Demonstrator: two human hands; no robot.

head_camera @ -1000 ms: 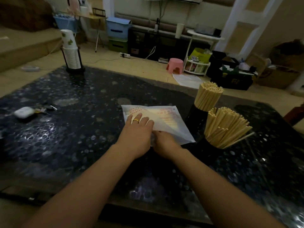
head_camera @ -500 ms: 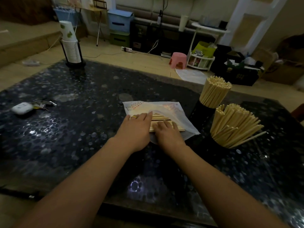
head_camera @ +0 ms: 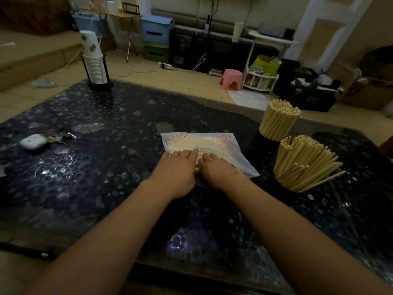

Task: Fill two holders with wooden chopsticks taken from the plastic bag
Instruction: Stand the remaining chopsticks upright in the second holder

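A white plastic bag (head_camera: pixel 214 143) with red print lies flat on the dark table, its mouth facing me. Pale wooden chopsticks (head_camera: pixel 201 156) show inside that mouth. My left hand (head_camera: pixel 177 169), with a gold ring, lies on the bag's near left edge, fingers over the opening. My right hand (head_camera: pixel 214 169) is pushed into the mouth, its fingers on the chopsticks. To the right stand two black holders: the far holder (head_camera: pixel 260 145) packed with upright chopsticks (head_camera: pixel 278 120), the near holder (head_camera: pixel 285 188) full of chopsticks (head_camera: pixel 306 165) that fan out to the right.
A rack of stacked paper cups (head_camera: pixel 94 60) stands at the table's far left corner. A white earbud case with keys (head_camera: pixel 34 141) lies at the left. The dark pebbled table (head_camera: pixel 106 167) ends near me. Floor clutter and a pink stool (head_camera: pixel 231 79) lie beyond.
A second ago both hands pressed on the closed bag. The bag's mouth has since opened, chopsticks have come into view, and my right hand's fingers have slid in onto them.
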